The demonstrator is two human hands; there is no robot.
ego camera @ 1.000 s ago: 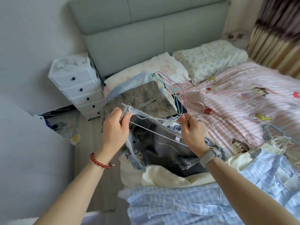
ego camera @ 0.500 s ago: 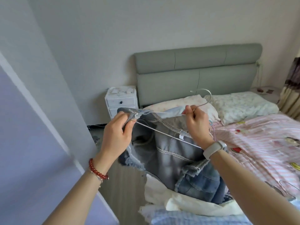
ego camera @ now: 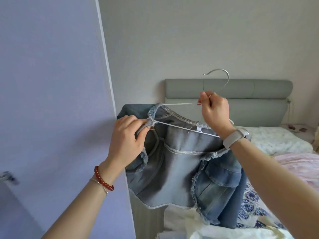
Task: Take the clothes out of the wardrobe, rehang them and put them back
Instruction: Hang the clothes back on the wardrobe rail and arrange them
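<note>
Two hands (ego camera: 172, 126), denim jacket (ego camera: 181, 166) held between

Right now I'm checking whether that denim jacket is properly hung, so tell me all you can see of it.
The denim jacket is short, faded grey-blue, with frayed raw edges and pale seam stitching; its inside faces the camera, a small white label at the neck. It hangs on a thin metal hanger, lifted above the bed. The left hand pinches its frayed shoulder edge on the wire; the right hand grips the hanger's neck. A darker sleeve droops at the right.

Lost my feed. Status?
Left hand pinches denim jacket shoulder. Right hand grips wire hanger neck. Jacket lifted, hanger inside. Nothing blocking.
</note>
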